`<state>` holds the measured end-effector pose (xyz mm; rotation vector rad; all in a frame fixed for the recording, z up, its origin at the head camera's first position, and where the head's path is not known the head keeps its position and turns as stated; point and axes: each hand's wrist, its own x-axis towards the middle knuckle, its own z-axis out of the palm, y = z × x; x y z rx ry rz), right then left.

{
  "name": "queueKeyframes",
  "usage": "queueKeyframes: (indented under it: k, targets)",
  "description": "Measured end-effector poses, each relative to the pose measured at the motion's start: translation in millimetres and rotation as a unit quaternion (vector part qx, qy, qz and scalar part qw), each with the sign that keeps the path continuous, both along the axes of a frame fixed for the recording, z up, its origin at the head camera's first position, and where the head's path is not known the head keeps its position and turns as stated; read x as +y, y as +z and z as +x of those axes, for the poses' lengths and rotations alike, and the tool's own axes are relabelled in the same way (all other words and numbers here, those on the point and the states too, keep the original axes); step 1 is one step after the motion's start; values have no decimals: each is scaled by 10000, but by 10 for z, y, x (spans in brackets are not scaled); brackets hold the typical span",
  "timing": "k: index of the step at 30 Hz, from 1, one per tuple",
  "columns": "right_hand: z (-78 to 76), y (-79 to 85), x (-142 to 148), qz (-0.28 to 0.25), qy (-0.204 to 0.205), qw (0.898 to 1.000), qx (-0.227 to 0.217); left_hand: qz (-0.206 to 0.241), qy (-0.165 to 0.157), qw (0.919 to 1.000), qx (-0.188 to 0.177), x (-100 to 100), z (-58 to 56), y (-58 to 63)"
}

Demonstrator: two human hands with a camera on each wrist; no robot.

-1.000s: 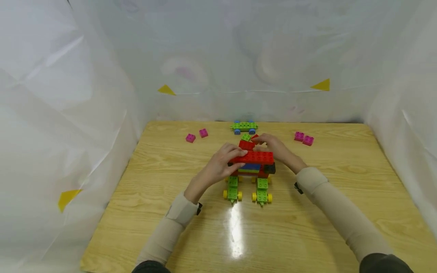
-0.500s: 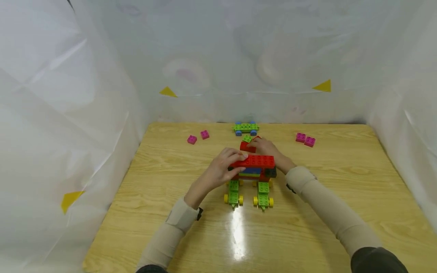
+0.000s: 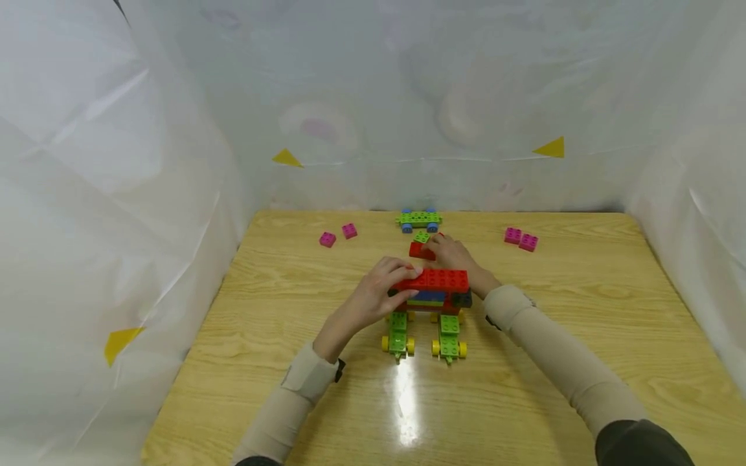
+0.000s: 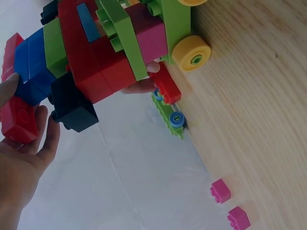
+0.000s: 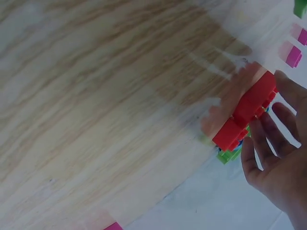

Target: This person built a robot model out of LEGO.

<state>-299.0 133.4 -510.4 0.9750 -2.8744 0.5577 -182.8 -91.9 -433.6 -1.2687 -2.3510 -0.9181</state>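
Note:
My left hand (image 3: 375, 288) grips the left part of the long red top of a brick model (image 3: 447, 279), fingers above and thumb below. Blue, black and dark red bricks form its body, on green bases (image 3: 449, 333) with yellow wheels. In the left wrist view the thumb and fingers (image 4: 24, 158) hold its red and blue top end. Behind the model, my right hand (image 3: 457, 255) pinches one of the loose red bricks (image 5: 256, 96). A second red brick (image 5: 229, 135) lies against it. The model partly hides the right hand in the left wrist view.
A green wheeled base with blue wheels (image 3: 418, 219) stands at the table's back edge, with a small green brick (image 3: 421, 237) before it. Two pink bricks (image 3: 338, 234) lie back left, two more (image 3: 521, 239) back right. White sheeting (image 3: 373, 97) encloses the wooden table (image 3: 513, 388).
My right hand has moved left and slightly down onto the red bricks behind the model. The left hand keeps its grip. The model sits slightly lower in the head view.

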Motion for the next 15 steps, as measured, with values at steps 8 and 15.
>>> queueKeyframes:
  k: [8, 15]
  targets:
    - [6, 17, -58, 140, -380, 9992, 30, 25, 10, 10000, -76, 2, 16, 9]
    - [-31, 19, -81, 267, -363, 9989, 114, 139, 46, 9997, -191, 9, 3, -2]
